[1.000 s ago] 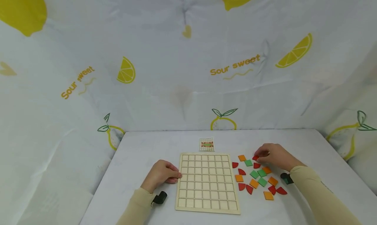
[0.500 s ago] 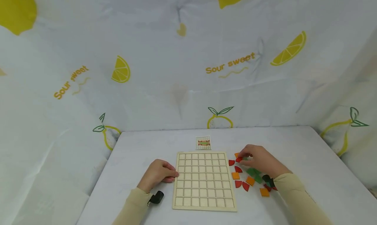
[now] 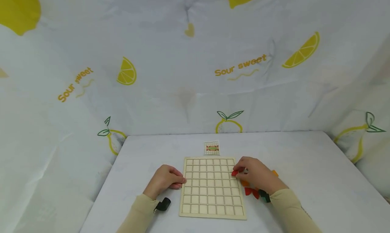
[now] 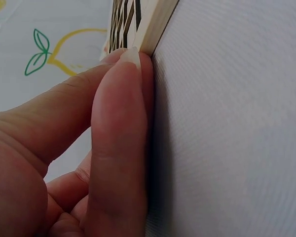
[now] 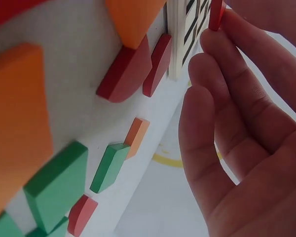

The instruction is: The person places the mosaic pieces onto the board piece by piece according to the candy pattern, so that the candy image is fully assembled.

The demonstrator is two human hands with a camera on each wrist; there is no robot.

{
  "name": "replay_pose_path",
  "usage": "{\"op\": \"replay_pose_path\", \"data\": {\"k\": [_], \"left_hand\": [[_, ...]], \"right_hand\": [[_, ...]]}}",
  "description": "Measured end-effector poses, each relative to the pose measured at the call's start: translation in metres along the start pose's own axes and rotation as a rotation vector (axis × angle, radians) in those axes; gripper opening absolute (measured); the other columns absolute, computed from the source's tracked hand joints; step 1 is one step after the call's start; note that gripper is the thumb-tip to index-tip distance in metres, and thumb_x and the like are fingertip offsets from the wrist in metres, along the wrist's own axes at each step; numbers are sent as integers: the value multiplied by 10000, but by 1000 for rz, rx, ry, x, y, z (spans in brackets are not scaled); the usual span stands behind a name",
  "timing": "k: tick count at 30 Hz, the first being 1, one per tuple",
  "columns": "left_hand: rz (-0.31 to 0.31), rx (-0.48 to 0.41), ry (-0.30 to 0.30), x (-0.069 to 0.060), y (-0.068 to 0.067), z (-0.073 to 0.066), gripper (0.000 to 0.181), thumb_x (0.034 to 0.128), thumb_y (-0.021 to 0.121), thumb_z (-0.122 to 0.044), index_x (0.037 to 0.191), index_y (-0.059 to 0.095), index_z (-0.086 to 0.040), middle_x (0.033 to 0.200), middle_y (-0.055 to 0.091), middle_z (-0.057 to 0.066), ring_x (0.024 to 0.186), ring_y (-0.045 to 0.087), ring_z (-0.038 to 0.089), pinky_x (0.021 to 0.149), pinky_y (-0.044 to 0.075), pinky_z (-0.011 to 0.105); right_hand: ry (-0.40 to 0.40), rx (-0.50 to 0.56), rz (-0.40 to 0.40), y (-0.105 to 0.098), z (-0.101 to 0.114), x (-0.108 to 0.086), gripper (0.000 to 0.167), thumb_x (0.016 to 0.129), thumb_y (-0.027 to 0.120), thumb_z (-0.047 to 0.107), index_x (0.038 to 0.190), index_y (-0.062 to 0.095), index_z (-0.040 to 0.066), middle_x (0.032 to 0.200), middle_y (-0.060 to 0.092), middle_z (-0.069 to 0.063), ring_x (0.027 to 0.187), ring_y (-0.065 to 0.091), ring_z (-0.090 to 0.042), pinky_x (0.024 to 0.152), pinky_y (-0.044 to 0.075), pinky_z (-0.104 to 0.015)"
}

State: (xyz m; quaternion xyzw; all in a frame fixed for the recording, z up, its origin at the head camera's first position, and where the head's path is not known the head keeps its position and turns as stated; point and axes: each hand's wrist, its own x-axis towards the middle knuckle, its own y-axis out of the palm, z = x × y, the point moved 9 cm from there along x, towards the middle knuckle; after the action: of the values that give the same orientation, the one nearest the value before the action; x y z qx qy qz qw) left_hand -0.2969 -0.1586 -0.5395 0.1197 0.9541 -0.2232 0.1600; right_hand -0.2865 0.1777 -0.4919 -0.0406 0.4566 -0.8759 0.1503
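A pale wooden grid board (image 3: pixel 211 191) lies flat on the table. At its left edge my left hand (image 3: pixel 164 180) pinches the rim between thumb and fingers; the left wrist view shows the thumb (image 4: pixel 119 108) against the board's side. Over the board's right edge, my right hand (image 3: pixel 259 174) pinches a small red quarter-circle tile (image 3: pixel 234 173) near the right-hand column of squares. In the right wrist view only a sliver of that red tile (image 5: pixel 216 16) shows at the fingertips. Whether it touches the board cannot be told.
A small pattern card (image 3: pixel 211 148) lies behind the board. Loose tiles lie right of the board, partly hidden under my right arm: red quarter-circles (image 3: pixel 248 191), orange squares (image 5: pixel 15 123) and green squares (image 5: pixel 59 182). A lemon-print cloth (image 3: pixel 170 101) hangs behind the table.
My right hand has taken the red tile from the pile and carried it left to the board's right edge. My left hand stays at the board's left edge. The head view has shifted slightly.
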Motion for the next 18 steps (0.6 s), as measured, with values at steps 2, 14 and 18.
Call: {"op": "replay_pose_path", "data": {"k": [2, 14, 18], "left_hand": [[4, -2, -4, 1, 1, 1, 309, 814, 967, -189, 1000, 775, -34, 880, 802, 69, 694, 757, 96, 678, 651, 257], [4, -20, 4, 2, 0, 4, 304, 812, 964, -183, 995, 772, -36, 886, 805, 64, 702, 754, 91, 686, 656, 260], [7, -14, 6, 3, 1, 4, 299, 817, 962, -190, 992, 771, -40, 877, 803, 63, 700, 753, 96, 679, 653, 260]], "right_hand": [[3, -13, -6, 2, 3, -1, 106, 945, 851, 188, 1035, 812, 228, 975, 673, 118, 910, 605, -93, 812, 560, -293], [-83, -77, -45, 1, 16, -4, 127, 930, 845, 136, 1036, 817, 199, 951, 676, 123, 856, 585, -69, 746, 512, -232], [-76, -87, -30, 4, 15, -3, 136, 928, 853, 147, 1035, 820, 224, 952, 666, 137, 880, 570, -80, 770, 510, -243]]}}
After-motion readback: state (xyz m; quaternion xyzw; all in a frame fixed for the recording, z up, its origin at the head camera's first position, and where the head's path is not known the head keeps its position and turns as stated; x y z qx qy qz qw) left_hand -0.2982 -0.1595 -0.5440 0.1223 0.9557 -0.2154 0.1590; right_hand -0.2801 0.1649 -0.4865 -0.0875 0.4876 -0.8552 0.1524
